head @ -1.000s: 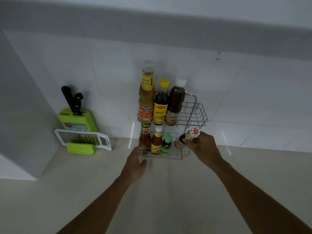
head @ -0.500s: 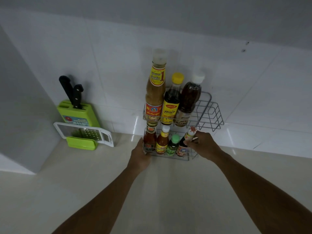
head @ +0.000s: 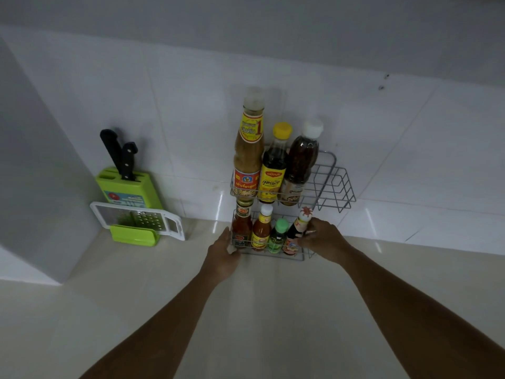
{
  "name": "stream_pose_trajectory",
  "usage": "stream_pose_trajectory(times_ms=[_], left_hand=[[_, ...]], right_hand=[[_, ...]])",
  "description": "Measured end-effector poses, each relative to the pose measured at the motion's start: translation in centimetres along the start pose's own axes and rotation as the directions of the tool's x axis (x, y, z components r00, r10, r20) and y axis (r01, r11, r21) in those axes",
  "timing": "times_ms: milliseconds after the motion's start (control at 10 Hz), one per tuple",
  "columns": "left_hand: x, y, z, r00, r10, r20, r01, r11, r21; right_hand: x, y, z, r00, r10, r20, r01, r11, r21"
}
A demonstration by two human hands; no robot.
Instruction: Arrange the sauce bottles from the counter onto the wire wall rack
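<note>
Right hand [head: 323, 236] gripping the small dark red-and-white-capped sauce bottle [head: 296, 232], I am now seating it low-centre in the grey wire wall rack [head: 332, 184], left hand [head: 222, 254] loosely cupped, bracing.

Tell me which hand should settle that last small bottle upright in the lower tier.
Right. The right hand already grips the tilted red-capped bottle at the rack's lower tier. The left hand is at the rack's left corner, seemingly steadying it.

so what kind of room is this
Most likely a home kitchen: a tiled wall behind a counter, a wire rack of sauce bottles, and a green knife block with a grater leaning beside it.
</note>
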State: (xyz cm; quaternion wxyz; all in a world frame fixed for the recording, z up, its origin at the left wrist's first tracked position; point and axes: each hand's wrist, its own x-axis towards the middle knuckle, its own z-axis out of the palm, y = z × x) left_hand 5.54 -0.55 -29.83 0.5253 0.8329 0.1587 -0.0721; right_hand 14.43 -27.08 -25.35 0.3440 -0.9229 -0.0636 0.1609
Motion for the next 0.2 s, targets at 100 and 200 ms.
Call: stream_pose_trajectory(times_ms=[100,200], left_hand=[[-1.5,-1.1,-1.4,0.999,-0.027,0.043,0.029,0.998,-0.054],[-2.9,-1.6,-1.9,0.999,-0.040,0.010,0.041,0.995,-0.086]], right_hand=[[-2.3,1.6,0.5,0.996,0.086,0.015,-0.086,0.996,0.035],[-4.2,2.5,0.6,0.992,0.129,0.004,-0.129,0.992,-0.009]])
